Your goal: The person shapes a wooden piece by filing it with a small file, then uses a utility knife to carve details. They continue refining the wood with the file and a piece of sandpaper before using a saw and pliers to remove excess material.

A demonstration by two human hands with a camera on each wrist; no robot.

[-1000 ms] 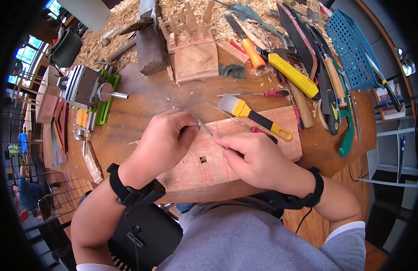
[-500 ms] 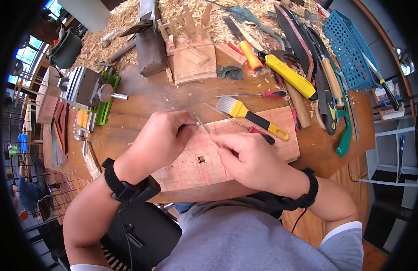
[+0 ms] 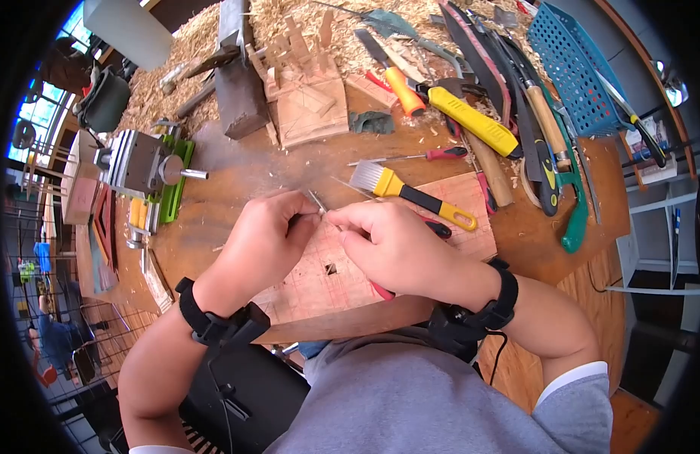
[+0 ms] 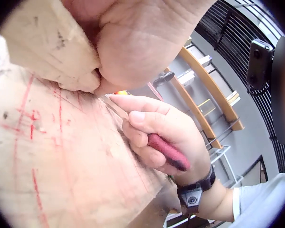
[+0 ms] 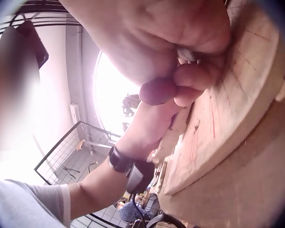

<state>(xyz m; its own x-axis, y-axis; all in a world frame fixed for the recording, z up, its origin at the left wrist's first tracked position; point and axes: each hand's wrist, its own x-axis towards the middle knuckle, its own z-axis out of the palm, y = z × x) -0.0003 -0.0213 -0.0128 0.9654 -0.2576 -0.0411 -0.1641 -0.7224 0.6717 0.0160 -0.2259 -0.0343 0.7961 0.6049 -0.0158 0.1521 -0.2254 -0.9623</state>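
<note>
In the head view my left hand (image 3: 263, 234) pinches a small piece of wood (image 4: 52, 47), which shows large and pale in the left wrist view. My right hand (image 3: 399, 246) grips the red handle (image 4: 167, 152) of a slim needle file (image 3: 317, 200), its thumb and fingers curled round it. The file's thin metal shaft crosses at the left fingertips. Both hands are close together over a wooden board (image 3: 304, 291) marked with red lines and pierced by a small square hole (image 3: 330, 268).
A yellow-and-black brush (image 3: 410, 193) lies on the board's far part. Beyond it are a red-handled tool (image 3: 447, 153), a yellow-handled saw (image 3: 475, 121) and a blue basket (image 3: 577, 72). A metal vise (image 3: 141, 163) stands at the left; wood shavings (image 3: 206, 38) cover the back.
My right hand has slid left, up against the left fingertips, carrying the file with it. The red handle end now shows below the right hand. The left hand keeps its pinch; the head view has shifted slightly.
</note>
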